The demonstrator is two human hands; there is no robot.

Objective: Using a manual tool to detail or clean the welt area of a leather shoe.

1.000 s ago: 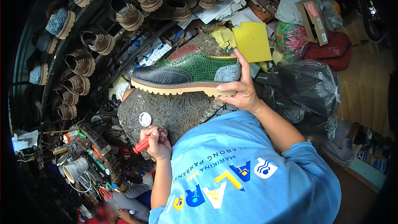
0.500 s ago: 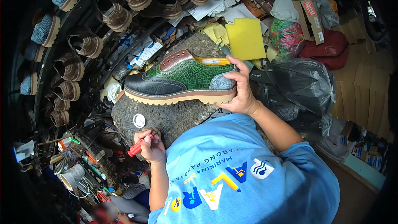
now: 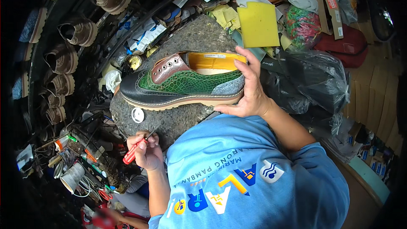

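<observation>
My right hand point(image 3: 250, 87) grips a shoe point(image 3: 178, 80) by its heel, thumb along the sole edge and fingers over the back. The shoe has a black toe, green scaly sides, a brown eyelet flap without laces, a grey-blue heel patch and a tan ridged sole. Its yellow lining shows through the opening, and its toe points left. Closed around a red-handled tool point(image 3: 135, 152) is my left hand point(image 3: 146, 150), in front of the shoe and apart from it. A thin metal shaft sticks out of the handle; whether it is an awl or a screwdriver I cannot tell.
Beneath the shoe lies a large dark stone point(image 3: 169, 123), with a round white disc point(image 3: 137, 115) on it. Brown shoes point(image 3: 78, 32) line racks at left. Tools and cables clutter the lower left. A yellow sheet point(image 3: 258, 24) and black plastic bag point(image 3: 305, 80) lie beyond my right hand.
The shoe has tipped so that more of its opening and lining shows, and it has shifted slightly left. My left hand with the red-handled tool has moved a little left and nearer me.
</observation>
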